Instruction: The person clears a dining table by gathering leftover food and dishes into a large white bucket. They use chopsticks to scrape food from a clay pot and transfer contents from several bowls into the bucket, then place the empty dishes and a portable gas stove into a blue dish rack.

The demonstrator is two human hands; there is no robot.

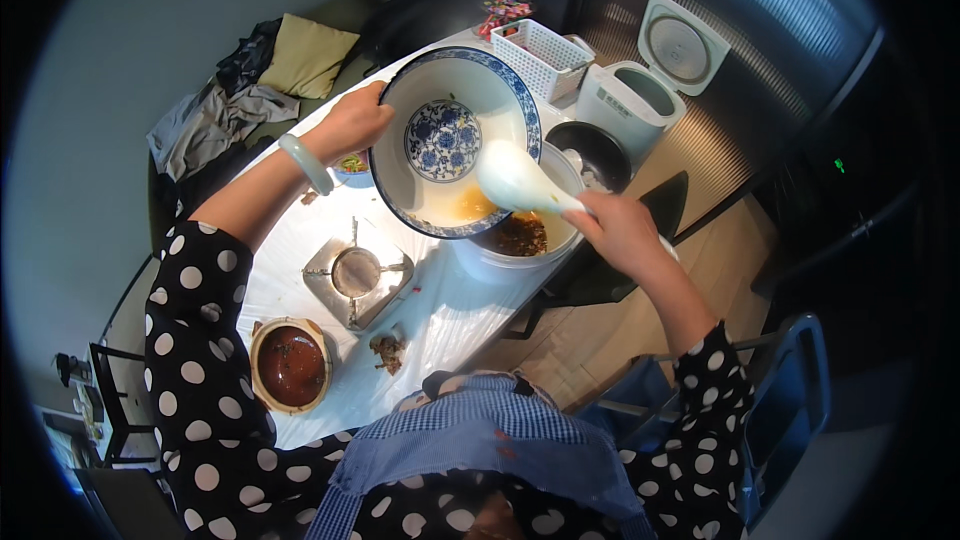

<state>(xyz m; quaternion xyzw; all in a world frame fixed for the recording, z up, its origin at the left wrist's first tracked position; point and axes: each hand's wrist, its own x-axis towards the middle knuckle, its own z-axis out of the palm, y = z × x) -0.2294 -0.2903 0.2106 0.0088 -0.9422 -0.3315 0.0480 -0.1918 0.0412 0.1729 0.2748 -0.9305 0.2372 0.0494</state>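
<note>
My left hand (360, 120) grips the rim of a large blue-and-white patterned bowl (442, 195) from its left side. The bowl is tipped, and a little yellowish liquid (475, 204) lies at its lower side. In my right hand (619, 232) is the handle of a white ladle (517, 176), whose rounded head is over the bowl's right part. Partly hidden under the bowl stands a white plastic bucket (495, 264). Dark reddish-brown oily food (525, 235) shows inside the bucket.
A portable gas stove (356, 274) and a clay pot of reddish-brown liquid (291, 364) stand on the plastic-covered table (442, 326). Scraps (388, 354) lie near me. Farther off are a black pan (589, 154), an opened rice cooker (626, 101) and a white basket (536, 60). A blue chair (787, 397) is at right.
</note>
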